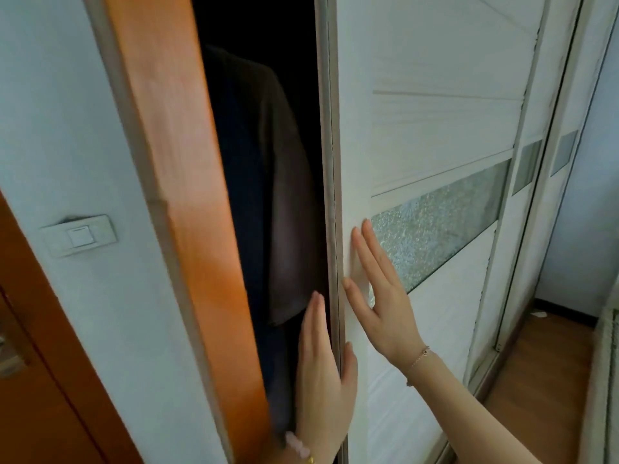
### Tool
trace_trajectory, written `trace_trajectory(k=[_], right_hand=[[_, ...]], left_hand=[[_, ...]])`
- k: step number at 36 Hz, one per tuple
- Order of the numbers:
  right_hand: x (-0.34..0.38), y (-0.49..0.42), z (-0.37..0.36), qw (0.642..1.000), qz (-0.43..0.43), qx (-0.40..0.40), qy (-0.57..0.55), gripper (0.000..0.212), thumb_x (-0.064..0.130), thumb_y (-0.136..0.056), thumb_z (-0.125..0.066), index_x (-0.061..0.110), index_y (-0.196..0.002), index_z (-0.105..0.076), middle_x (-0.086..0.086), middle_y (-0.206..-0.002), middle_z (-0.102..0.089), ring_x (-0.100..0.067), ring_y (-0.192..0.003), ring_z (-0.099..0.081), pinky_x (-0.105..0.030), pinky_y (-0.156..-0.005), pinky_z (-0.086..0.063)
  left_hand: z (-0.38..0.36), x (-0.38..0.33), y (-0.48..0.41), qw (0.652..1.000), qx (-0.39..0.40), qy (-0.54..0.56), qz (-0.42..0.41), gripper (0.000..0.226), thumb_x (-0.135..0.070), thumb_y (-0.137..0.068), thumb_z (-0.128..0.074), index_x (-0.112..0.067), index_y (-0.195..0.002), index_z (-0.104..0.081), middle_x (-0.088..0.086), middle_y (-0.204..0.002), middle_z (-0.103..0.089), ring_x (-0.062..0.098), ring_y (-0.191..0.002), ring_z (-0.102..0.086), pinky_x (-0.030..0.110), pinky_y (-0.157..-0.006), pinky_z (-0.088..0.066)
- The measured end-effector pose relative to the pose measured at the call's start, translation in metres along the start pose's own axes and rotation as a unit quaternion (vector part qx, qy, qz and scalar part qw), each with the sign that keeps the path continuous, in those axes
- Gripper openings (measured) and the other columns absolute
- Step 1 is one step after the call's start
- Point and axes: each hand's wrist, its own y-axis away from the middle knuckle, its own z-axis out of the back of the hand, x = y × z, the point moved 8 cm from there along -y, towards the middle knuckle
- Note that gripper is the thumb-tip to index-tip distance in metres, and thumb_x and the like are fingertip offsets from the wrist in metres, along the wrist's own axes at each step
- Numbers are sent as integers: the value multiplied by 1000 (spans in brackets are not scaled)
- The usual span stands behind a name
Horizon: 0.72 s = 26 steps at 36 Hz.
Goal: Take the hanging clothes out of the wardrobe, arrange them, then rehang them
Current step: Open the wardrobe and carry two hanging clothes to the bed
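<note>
The white sliding wardrobe door (435, 135) stands partly open, leaving a narrow dark gap. Inside the gap hangs a dark brownish shirt (288, 202), with a darker garment (241, 195) to its left. My left hand (323, 373) wraps the door's leading edge, fingers inside the gap and thumb on the front. My right hand (378, 289) lies flat with spread fingers on the door face, just right of the edge, beside the frosted glass strip (442, 222). Hangers and the rail are hidden in the dark.
An orange wooden wardrobe side panel (187, 209) borders the gap on the left. A white wall with a light switch (80, 236) and an orange room door (40, 380) lie further left. More sliding door panels (529, 162) and wooden floor (542, 373) extend right.
</note>
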Motion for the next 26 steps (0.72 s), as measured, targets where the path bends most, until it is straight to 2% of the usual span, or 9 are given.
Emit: trace_trajectory(k=[1,3,5,8,10,13,17,21,26], right_hand=[[-6,-2,2,1000,-3,-3,-2,57,28,-96,-42,27,-148,-17,13,-158,-10,-4,-145,-12,-8,-113,-12],[-20,-5,7,1000,-5,-10,-7,57,27,-95,-42,27,-147,-19,13,-157,-11,-5,-145,-12,-11,-114,-13],[-35,-8,12,1000,-5,-12,-13,57,27,-95,-43,26,-147,-20,13,-157,-12,-5,-145,-13,-15,-115,-14],[-58,-15,21,1000,-4,-14,-21,58,26,-94,-46,25,-147,-21,12,-157,-15,-6,-145,-15,-18,-116,-17],[-74,-20,29,1000,1,-20,-18,59,25,-94,-48,25,-147,-22,12,-157,-16,-6,-144,-17,-20,-116,-20],[-100,-28,39,1000,4,-27,-5,60,24,-94,-49,24,-147,-22,13,-156,-15,-6,-144,-18,-23,-116,-22],[-140,-39,51,1000,5,-14,5,59,22,-95,-46,19,-148,-20,9,-157,-12,-9,-146,-14,-23,-118,-16],[-178,-49,62,999,4,6,41,59,23,-97,-42,18,-148,-15,6,-158,-9,-13,-147,-7,-28,-120,-10],[-217,-61,80,999,-1,20,49,60,22,-97,-45,19,-149,-15,7,-158,-8,-6,-146,-7,-21,-118,-10]], left_hand=[[-14,7,-7,1000,17,10,17,77,-42,-85,-40,-62,-135,15,-39,-146,-1,-26,-133,-2,1,-111,-9],[-41,17,-18,997,50,55,35,75,-47,-85,-42,-56,-138,10,-36,-144,-9,-31,-128,-7,3,-111,-16],[-60,21,-26,993,48,99,43,74,-44,-88,-50,-48,-145,-2,-32,-149,-21,-22,-133,-21,6,-110,-25],[-84,27,-36,988,29,135,62,68,-65,-82,-45,-56,-141,-13,-23,-148,-38,-5,-135,-38,19,-110,-36],[-99,27,-44,989,19,132,66,65,-71,-79,-41,-63,-138,-13,-16,-146,-43,0,-133,-43,30,-109,-41],[-126,26,-58,988,18,140,70,64,-69,-80,-46,-62,-137,-17,-12,-145,-46,3,-132,-45,37,-108,-43],[-165,22,-78,979,36,181,88,64,-71,-75,-54,-69,-131,-24,-11,-142,-50,5,-131,-47,37,-107,-44],[-202,19,-99,974,47,194,108,64,-84,-62,-51,-76,-121,-27,-11,-140,-51,4,-130,-47,32,-108,-43],[-245,17,-118,972,55,191,129,75,-89,-56,-47,-61,-122,-29,-9,-138,-53,8,-129,-49,33,-105,-46]])
